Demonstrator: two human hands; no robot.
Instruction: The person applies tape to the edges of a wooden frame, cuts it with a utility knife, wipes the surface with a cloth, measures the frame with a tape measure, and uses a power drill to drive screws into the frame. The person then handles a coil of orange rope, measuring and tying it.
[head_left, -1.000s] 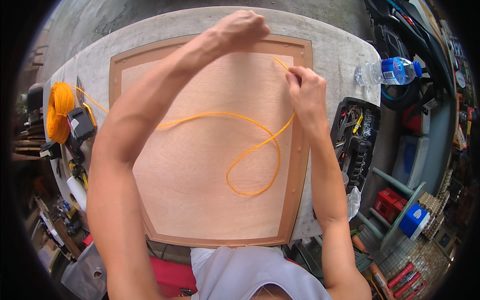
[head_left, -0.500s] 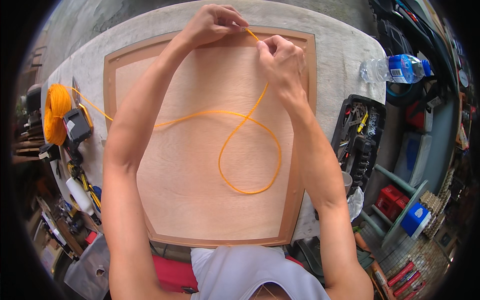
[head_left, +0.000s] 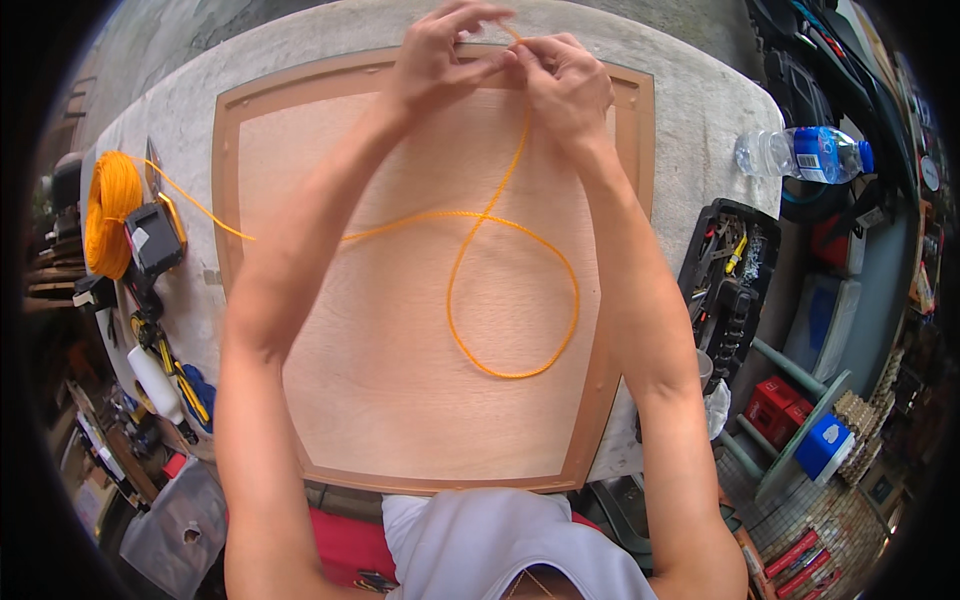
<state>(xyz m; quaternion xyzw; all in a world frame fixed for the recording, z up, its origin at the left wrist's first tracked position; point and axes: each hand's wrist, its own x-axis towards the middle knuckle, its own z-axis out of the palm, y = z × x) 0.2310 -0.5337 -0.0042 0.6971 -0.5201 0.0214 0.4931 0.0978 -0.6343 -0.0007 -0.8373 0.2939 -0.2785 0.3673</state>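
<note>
My right hand [head_left: 570, 90] pinches an orange braided cord [head_left: 500, 190] between thumb and fingertips, at the far edge of a framed wooden panel [head_left: 420, 420]. A short end of the cord sticks up past that pinch. Beside it my left hand [head_left: 440, 55] has its forefinger stretched out and its thumb apart, close to the right fingertips. From the right hand the cord runs down, makes a loop on the panel, crosses itself and passes under my left forearm. It continues to an orange cord coil [head_left: 112, 215] at the left. Fingers hide whatever lies at the frame's edge.
The panel lies on a pale worktop [head_left: 690, 150]. On the right are a plastic water bottle [head_left: 805, 155] on its side and a black tool tray [head_left: 730, 280]. A dark battery-like block [head_left: 155, 238] and a white bottle [head_left: 155, 383] are on the left.
My left fingers have opened away from the cord's end, where they were pinched half a second ago. My right hand has moved slightly up towards the panel's far edge, still pinching the cord.
</note>
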